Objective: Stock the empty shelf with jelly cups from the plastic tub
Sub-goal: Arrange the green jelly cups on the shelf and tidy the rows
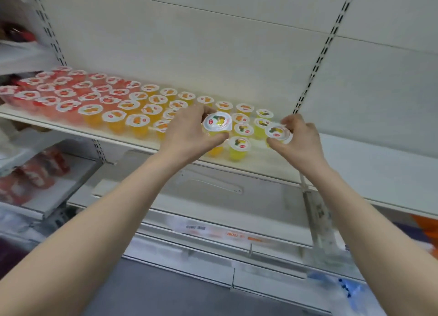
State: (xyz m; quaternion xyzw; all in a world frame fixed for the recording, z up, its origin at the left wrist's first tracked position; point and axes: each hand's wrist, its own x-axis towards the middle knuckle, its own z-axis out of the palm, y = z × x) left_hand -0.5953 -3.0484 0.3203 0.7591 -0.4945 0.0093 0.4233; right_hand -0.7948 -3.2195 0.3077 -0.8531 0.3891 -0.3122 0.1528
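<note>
A white shelf (pixel 369 173) carries rows of jelly cups: red ones (pixel 64 95) at the left, orange ones (pixel 139 122) in the middle, several yellow ones (pixel 239 147) at the right end of the rows. My left hand (pixel 189 133) grips a yellow jelly cup (pixel 216 123) by its sides, held just above the shelf's front rows. My right hand (pixel 298 138) holds another yellow jelly cup (pixel 277 132) to the right of the last cups. The plastic tub is out of view.
The shelf's right half is bare white board. Slotted uprights (pixel 317 62) run up the back wall. Below sit lower shelves with price tags (pixel 194 228) and red packets (pixel 35 175) at the left. A blue object (pixel 343 285) shows at the bottom right.
</note>
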